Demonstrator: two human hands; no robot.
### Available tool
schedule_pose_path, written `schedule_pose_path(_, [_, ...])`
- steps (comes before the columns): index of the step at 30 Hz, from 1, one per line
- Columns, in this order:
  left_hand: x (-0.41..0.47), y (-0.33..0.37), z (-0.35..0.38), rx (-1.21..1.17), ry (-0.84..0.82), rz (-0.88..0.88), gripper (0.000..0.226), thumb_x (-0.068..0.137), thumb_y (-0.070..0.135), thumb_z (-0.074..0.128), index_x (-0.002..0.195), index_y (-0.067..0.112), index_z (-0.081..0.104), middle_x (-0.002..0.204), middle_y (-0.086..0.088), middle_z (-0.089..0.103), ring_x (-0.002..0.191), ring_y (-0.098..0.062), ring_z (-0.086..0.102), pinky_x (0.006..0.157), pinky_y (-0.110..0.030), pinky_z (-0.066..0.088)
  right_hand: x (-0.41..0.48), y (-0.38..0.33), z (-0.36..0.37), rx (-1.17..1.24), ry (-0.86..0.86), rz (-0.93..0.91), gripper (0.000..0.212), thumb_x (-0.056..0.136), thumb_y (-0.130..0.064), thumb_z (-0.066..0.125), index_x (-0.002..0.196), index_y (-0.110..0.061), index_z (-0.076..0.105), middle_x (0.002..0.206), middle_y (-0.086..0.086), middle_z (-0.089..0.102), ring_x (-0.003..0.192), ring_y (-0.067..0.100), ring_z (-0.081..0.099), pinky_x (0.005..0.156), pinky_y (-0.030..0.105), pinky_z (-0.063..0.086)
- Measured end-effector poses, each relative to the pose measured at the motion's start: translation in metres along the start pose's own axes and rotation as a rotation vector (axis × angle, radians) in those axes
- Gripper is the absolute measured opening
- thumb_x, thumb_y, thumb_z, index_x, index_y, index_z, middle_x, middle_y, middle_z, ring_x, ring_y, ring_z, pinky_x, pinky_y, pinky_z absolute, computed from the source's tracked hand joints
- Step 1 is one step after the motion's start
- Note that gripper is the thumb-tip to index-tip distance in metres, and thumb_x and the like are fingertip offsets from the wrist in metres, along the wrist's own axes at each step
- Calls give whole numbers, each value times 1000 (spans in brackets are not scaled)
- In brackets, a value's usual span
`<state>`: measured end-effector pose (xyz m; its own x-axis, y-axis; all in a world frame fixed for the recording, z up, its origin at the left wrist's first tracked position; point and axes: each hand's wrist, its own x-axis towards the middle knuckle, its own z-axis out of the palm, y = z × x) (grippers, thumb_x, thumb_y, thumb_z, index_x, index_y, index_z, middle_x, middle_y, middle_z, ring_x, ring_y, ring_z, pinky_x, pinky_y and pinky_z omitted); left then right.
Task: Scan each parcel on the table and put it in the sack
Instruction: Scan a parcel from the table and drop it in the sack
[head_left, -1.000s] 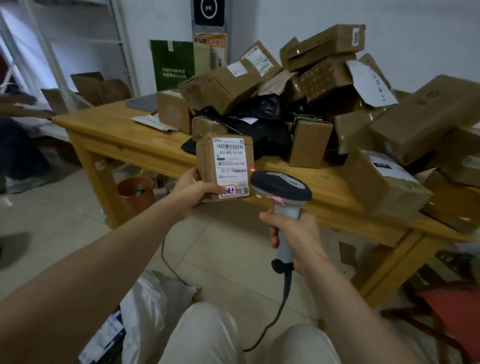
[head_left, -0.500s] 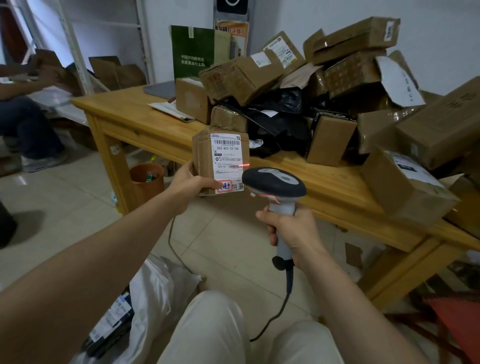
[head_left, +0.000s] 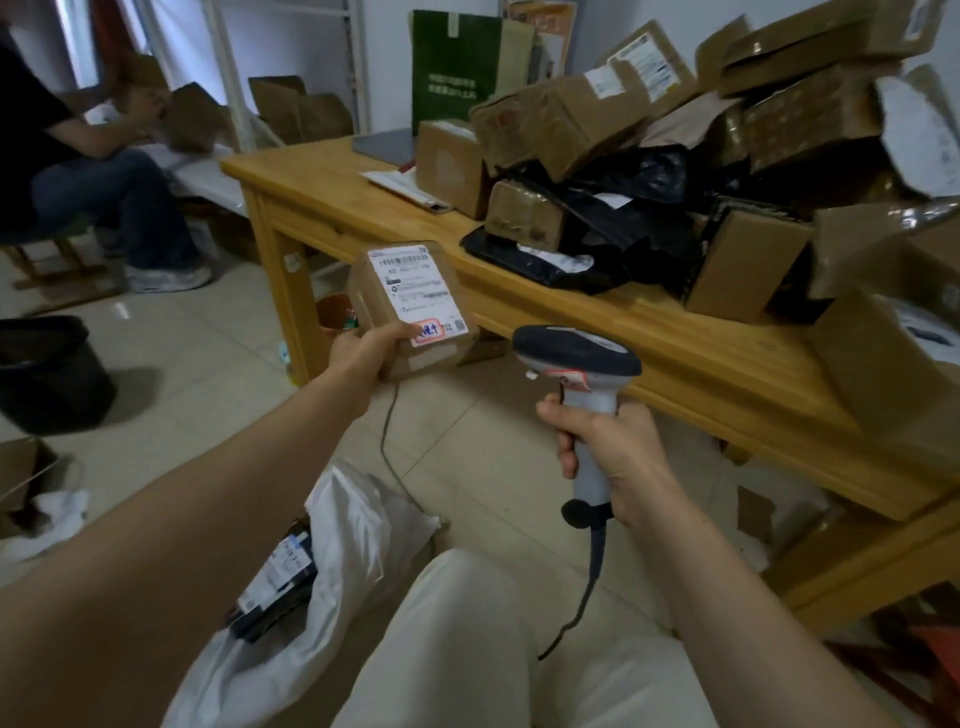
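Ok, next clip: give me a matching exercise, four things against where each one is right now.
Things:
1 labelled parcel
2 scanner
3 white sack
4 black bag

Places:
A on the table
B held in the right hand
C on the floor
D held in the left hand

Pairs: 1-D, 2-B, 3-C, 4-A.

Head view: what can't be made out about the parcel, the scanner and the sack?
Head view, parcel: label print blurred; its lower corner is under the left hand.
Head view, scanner: front window faces away; trigger hidden by the right hand.
Head view, sack: contents mostly hidden by its own folds; base cut off by bottom edge.
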<state>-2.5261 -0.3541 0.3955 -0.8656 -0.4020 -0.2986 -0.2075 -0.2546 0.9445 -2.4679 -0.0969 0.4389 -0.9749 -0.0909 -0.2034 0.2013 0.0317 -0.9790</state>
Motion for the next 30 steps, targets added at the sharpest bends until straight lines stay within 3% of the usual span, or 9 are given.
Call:
schedule_pose_path(3, [25, -38, -64, -155, 228, -96, 93, 42, 44, 84, 126, 16, 57, 107, -3, 71, 86, -18, 69, 72, -34, 59, 8, 14, 18, -9, -61, 70, 9, 79, -5, 72, 79, -5, 63, 54, 6, 51, 42, 15, 43, 41, 24, 38])
schedule_pose_path(5, [11, -52, -92, -229, 381, -170, 83, 60, 45, 80, 130, 13, 49, 112, -7, 67, 93, -23, 68, 83, -40, 57, 15, 24, 33, -26, -105, 120, 9, 79, -5, 72, 79, -6, 63, 53, 5, 53, 41, 15, 44, 40, 24, 39])
schedule_pose_path(8, [-1, -92, -134, -257, 588, -332, 56, 88, 43, 63, 131, 14, 43, 109, -8, 59, 93, -25, 60, 85, -46, 53, 29, 40, 60, -59, -166, 190, 10, 78, -5, 73, 80, -6, 63, 53, 5, 54, 42, 15, 45, 40, 25, 40])
schedule_pose_path(10, [-2, -127, -165, -302, 618, -452, 56, 89, 51, 57, 131, 15, 46, 112, -7, 62, 95, -26, 61, 75, -44, 53, 38, 51, 78, -96, -193, 231, 10, 78, -6, 73, 84, -4, 65, 53, 5, 55, 42, 15, 46, 41, 25, 41])
schedule_pose_path(14, [-7, -189, -207, -332, 636, -677, 52, 87, 56, 57, 121, 18, 50, 113, -8, 61, 95, -27, 59, 73, -39, 49, 60, 76, 114, -170, -239, 295, 12, 78, -7, 73, 86, -3, 66, 53, 5, 55, 42, 16, 47, 43, 26, 41])
schedule_pose_path(17, [-6, -225, -223, -370, 664, -772, 67, 77, 64, 62, 128, 21, 50, 114, -8, 63, 95, -28, 60, 59, -36, 47, 77, 94, 140, -245, -269, 345, 14, 78, -8, 73, 89, -2, 67, 55, 6, 56, 45, 16, 48, 46, 26, 42])
schedule_pose_path(24, [46, -261, -237, -355, 726, -774, 68, 80, 51, 66, 136, 21, 45, 124, -10, 56, 102, -31, 57, 81, -45, 52, 112, 133, 189, -346, -308, 447, 11, 80, -3, 70, 88, 3, 65, 55, 9, 53, 43, 16, 46, 42, 23, 41])
schedule_pose_path(28, [89, -261, -225, -273, 723, -725, 59, 92, 39, 60, 141, 14, 39, 118, -9, 53, 110, -34, 55, 76, -45, 48, 127, 145, 191, -363, -308, 485, 19, 80, -6, 71, 93, 6, 64, 56, 9, 53, 43, 16, 46, 41, 23, 40])
schedule_pose_path(30, [111, -258, -217, -170, 683, -687, 53, 99, 34, 52, 143, 11, 36, 130, -10, 51, 121, -35, 51, 79, -43, 44, 132, 149, 184, -380, -296, 493, 18, 80, -7, 71, 92, 6, 65, 56, 9, 53, 44, 15, 47, 42, 23, 41])
